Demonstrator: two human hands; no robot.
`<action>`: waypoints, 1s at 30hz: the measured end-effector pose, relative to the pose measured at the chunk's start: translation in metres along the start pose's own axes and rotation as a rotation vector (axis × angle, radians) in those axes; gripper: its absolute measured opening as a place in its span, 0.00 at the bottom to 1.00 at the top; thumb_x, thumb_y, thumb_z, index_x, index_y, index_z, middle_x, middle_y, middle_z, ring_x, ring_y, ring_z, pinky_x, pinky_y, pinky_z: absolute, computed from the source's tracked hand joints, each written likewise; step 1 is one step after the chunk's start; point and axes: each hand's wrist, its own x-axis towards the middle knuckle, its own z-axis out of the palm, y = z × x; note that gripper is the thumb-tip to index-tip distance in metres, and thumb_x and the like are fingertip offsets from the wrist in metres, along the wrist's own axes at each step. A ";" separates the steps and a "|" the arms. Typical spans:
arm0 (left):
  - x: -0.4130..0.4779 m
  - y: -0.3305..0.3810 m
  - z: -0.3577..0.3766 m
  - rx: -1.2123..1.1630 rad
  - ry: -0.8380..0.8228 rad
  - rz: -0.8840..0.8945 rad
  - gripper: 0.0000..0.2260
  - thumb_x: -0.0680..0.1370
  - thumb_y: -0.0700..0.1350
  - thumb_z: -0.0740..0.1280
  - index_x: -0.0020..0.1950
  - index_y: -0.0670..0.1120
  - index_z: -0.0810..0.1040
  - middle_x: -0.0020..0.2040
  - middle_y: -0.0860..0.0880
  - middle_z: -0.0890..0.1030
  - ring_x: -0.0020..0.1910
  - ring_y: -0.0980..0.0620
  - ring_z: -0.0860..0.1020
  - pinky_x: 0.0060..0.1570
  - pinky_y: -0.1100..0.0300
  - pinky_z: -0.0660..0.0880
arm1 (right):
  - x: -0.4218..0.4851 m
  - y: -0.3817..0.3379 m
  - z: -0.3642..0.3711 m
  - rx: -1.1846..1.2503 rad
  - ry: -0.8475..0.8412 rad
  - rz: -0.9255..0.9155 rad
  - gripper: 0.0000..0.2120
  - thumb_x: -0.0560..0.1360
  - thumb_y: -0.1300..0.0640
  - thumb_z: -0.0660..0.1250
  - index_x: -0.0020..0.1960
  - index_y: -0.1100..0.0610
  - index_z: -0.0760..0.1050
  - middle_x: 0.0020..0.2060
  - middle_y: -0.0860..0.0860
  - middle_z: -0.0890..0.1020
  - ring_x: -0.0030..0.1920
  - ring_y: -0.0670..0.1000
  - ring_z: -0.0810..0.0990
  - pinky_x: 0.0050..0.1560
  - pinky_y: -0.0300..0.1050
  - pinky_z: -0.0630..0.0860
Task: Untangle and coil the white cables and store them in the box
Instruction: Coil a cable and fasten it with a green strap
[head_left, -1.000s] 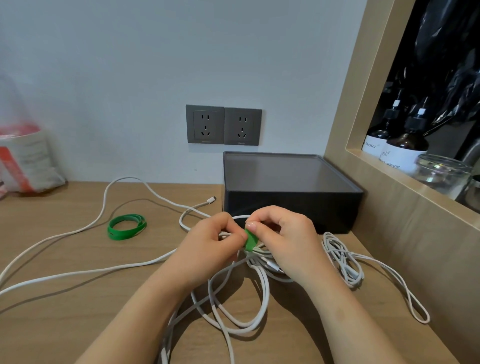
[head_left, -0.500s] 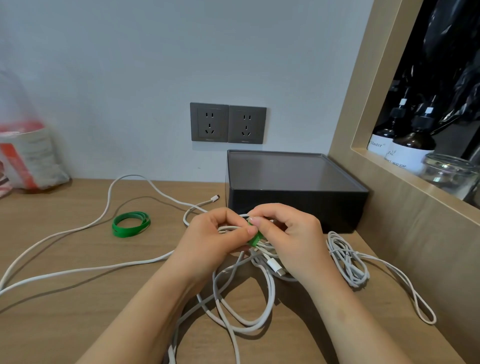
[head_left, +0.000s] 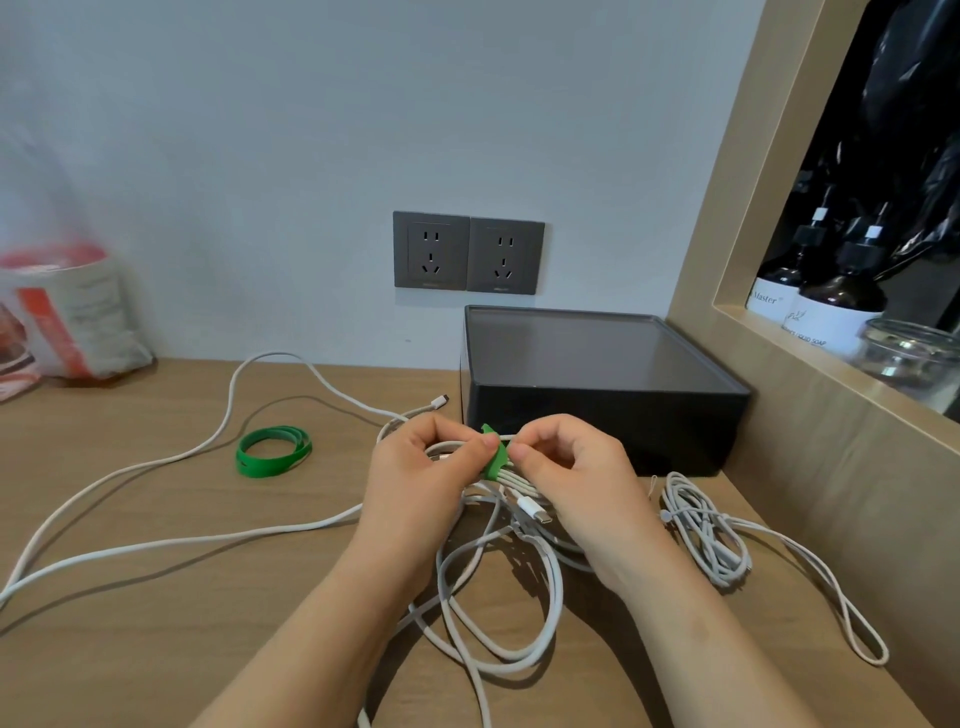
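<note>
Light wooden desk top (head_left: 156, 597) runs under a pale grey wall (head_left: 260, 156) that carries two dark grey sockets (head_left: 431, 250) side by side at centre frame. One black square box (head_left: 597, 436) stands just below them, against the wall and the wooden niche frame (head_left: 727, 260) on the right.

Two hands work in front of the box, at centre frame. The left hand (head_left: 415, 483) and the right hand (head_left: 576, 478) each have the fingers curled, thumb and forefinger pinching one short green strap (head_left: 496, 460) from either side. The strap wraps a bunch of white cable strands (head_left: 519, 480), held just above the desk and near the box's front wall. The bunch runs roughly left to right, dipping toward the lower right, and the strap crosses it almost upright. One white plug (head_left: 535, 512) pokes out below, pointing to the lower right. Loose loops (head_left: 498, 587) from the bunch hang down onto the desk between the forearms.

A long white cable (head_left: 156, 545) trails off toward the left edge of the frame. One thin white cable, loosely coiled (head_left: 701, 535), lies right of the hands. How many cables there are in all cannot be told.

A small heap of spare green straps (head_left: 272, 451) lies left of centre. One blurred plastic bag (head_left: 72, 322) sits at far left. Two brown bottles (head_left: 836, 312) and one glass jar (head_left: 909, 358) stand in the niche.
</note>
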 end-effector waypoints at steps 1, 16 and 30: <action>0.000 0.000 0.000 0.010 -0.006 -0.002 0.03 0.74 0.42 0.71 0.41 0.44 0.79 0.41 0.43 0.83 0.43 0.44 0.83 0.48 0.47 0.80 | 0.000 -0.001 0.000 0.036 -0.016 0.023 0.06 0.76 0.58 0.66 0.45 0.47 0.76 0.39 0.44 0.80 0.40 0.39 0.79 0.35 0.28 0.74; 0.003 0.004 -0.008 0.328 -0.196 0.173 0.03 0.73 0.43 0.71 0.42 0.48 0.78 0.39 0.51 0.81 0.40 0.55 0.80 0.40 0.65 0.77 | -0.001 -0.002 -0.006 0.006 -0.091 -0.091 0.13 0.77 0.58 0.64 0.44 0.38 0.75 0.43 0.36 0.79 0.47 0.31 0.75 0.40 0.23 0.72; 0.005 0.000 -0.007 0.305 -0.206 0.073 0.06 0.74 0.44 0.70 0.50 0.52 0.78 0.45 0.53 0.81 0.44 0.57 0.81 0.45 0.64 0.79 | -0.001 0.001 -0.004 -0.292 -0.002 -0.328 0.09 0.77 0.59 0.64 0.43 0.46 0.71 0.41 0.37 0.71 0.46 0.35 0.72 0.44 0.22 0.69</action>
